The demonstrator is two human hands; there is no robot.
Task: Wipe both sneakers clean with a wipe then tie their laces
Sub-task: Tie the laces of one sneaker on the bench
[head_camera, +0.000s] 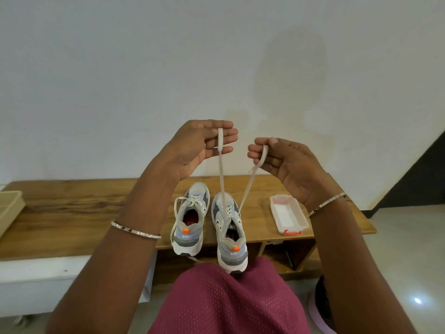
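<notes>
Currently both hands are raised above the counter [72, 206], held a short way apart at about the same height, palms turned toward the camera. Left hand [199, 145]: thumb and forefinger pinch the left lace end [221, 169], which runs down across the other fingers. Right hand [284, 160]: fingers curled, gripping the right lace end [248, 186]. Both ends run down, drawn taut, to the eyelets of the right sneaker [228, 227].

Right sneaker: grey and white, orange tab at the heel, upright on its sole, toe toward the wall, heel projecting over the counter's front edge. Left sneaker [190, 218]: same pattern, just beside it, also upright with toe to the wall. Its lace lies in loops over the tongue and down one side (whether knotted cannot be told).

Other items on the counter: a clear plastic box [287, 213] with a red latch, to the right of the sneakers and apart from them; a beige tray [9, 206] at the far left, partly out of view.

Each wrist carries a thin metal bangle, left bangle [136, 229] and right bangle [326, 204]
</notes>
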